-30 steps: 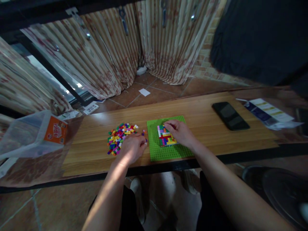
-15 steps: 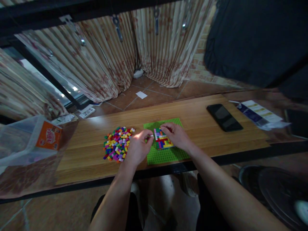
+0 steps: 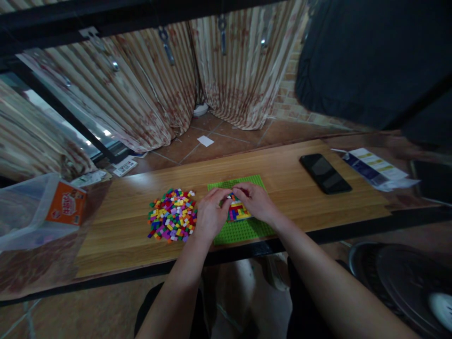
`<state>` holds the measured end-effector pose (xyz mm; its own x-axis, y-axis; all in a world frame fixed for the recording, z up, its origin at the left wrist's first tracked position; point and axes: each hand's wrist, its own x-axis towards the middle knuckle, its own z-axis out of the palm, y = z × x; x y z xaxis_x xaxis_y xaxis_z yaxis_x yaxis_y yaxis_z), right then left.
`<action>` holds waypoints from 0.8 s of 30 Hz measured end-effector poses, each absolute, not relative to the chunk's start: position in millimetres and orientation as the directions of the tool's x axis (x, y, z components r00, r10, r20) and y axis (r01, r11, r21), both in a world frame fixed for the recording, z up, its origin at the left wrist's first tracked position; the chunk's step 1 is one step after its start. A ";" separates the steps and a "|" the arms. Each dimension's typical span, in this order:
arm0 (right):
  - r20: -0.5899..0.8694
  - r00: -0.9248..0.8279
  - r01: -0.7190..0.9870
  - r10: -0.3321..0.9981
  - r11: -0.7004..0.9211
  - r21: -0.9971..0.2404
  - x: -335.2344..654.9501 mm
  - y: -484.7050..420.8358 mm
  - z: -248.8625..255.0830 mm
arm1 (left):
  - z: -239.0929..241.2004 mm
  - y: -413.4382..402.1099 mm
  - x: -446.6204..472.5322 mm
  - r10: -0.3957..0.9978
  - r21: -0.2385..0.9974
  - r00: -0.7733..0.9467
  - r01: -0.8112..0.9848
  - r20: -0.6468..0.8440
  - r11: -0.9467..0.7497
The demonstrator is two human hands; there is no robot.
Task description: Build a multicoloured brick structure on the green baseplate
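A green studded baseplate (image 3: 243,234) lies on the wooden table, bearing a flat, many-coloured build of toy bricks (image 3: 240,211). Over the build's left far corner is my left hand (image 3: 213,210), its thumb and forefinger pinched on a small white brick (image 3: 229,197) that is mostly covered. My right hand (image 3: 256,201) reaches over from the right, fingers bent and tips gripping the build's far edge close to the left fingertips. Both hands hide much of the build's upper part. Left of the baseplate spreads a heap of loose coloured bricks (image 3: 171,214).
A black phone (image 3: 325,173) lies on the table's right part, with printed papers (image 3: 377,167) beyond it. At the far left stands a clear plastic bin (image 3: 28,212) with an orange label. A dark round stool-like object (image 3: 399,278) is at lower right.
My left hand has moved right with the white brick, from beside the build to over its far left corner. My right fingertips have shifted slightly toward it. The view has shifted a little.
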<state>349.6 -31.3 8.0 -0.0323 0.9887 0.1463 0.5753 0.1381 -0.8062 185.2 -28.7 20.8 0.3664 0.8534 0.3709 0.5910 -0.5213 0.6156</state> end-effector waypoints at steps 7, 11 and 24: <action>0.144 -0.029 0.588 0.989 0.133 -0.798 349.8 -31.3 8.0 | 19.4 -27.6 186.3 0.881 0.635 0.295 0.612 0.370 -0.472; 0.164 -0.030 0.584 0.986 0.151 -0.798 349.9 -30.3 4.8 | 16.3 -28.1 187.2 0.891 0.649 0.273 0.612 0.363 -0.452; 0.124 -0.003 0.549 0.992 0.105 -0.829 350.4 -30.9 3.3 | 15.0 -37.6 190.3 0.879 0.555 0.267 0.693 0.396 -0.460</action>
